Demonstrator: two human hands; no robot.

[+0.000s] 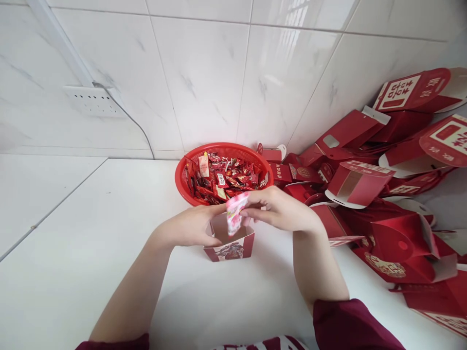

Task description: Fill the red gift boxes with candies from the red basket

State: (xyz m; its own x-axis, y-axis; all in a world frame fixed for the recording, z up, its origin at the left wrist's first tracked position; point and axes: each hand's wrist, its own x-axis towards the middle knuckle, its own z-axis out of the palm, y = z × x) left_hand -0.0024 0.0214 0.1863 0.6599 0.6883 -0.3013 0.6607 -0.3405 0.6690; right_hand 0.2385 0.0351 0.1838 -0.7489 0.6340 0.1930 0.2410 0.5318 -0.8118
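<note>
A small red-and-brown paper box (249, 245) stands on the white tabletop with its top open. My left hand (191, 226) grips its left side, thumb at the near rim and fingers at the far side, partly hidden. Just above the box's opening, my right hand (279, 209) pinches a pink-and-white candy packet (234, 216) between thumb and fingers. Directly behind the box sits a round red plastic basket (181, 182) holding many small, mostly red wrapped packets (228, 175). The inside of the box is largely blocked from sight by the packet.
Many red folded gift boxes (394, 233) lie heaped along the right side, some with their flaps open. White tiled wall (207, 73) rises behind the table. A grey cable (134, 121) runs from a wall socket panel (93, 102) down to the tabletop (91, 233).
</note>
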